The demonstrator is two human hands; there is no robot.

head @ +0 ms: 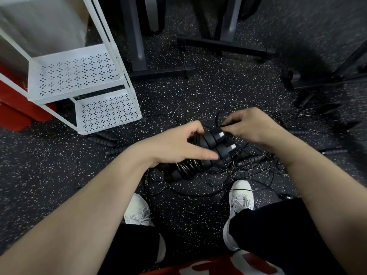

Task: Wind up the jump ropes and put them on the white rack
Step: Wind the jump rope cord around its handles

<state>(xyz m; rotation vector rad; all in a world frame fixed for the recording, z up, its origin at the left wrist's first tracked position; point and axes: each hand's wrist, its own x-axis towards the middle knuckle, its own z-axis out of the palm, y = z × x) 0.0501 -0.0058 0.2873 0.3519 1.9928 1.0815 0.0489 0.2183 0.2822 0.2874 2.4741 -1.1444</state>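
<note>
**Rope winding in hand; rack shelves not yet loaded**

Speckled black rubber flooring [198,92] formed the work surface, with the person standing over it. At the centre, held above the floor, was a pair of black handles [215,142] laid side by side, with cord coils [187,165] wrapped round their lower part. The left hand [178,144] gripped this bundle, thumb laid across the handles. The right hand [252,126] was closed in a pinch on a thin black cord [220,116] just above the handle tops; the exact finger placement was blurred.

Below the bundle lay a tangle of loose cords [248,175] between and ahead of the white shoes [241,195]. Further handles [105,142] lay on the floor near the foot of the white rack [79,74], which stood to the left with its two visible perforated shelves bare. Dark equipment legs [224,46] stood behind.

Assessment: the step appeared to be wrapping the remaining cord round the handles. To do it well, the left hand should hold the handles firmly together while the right feeds each turn snug beside the last. The trailing cord should be drawn clear of the floor tangle first, since it could snag another rope and drag it along.
</note>
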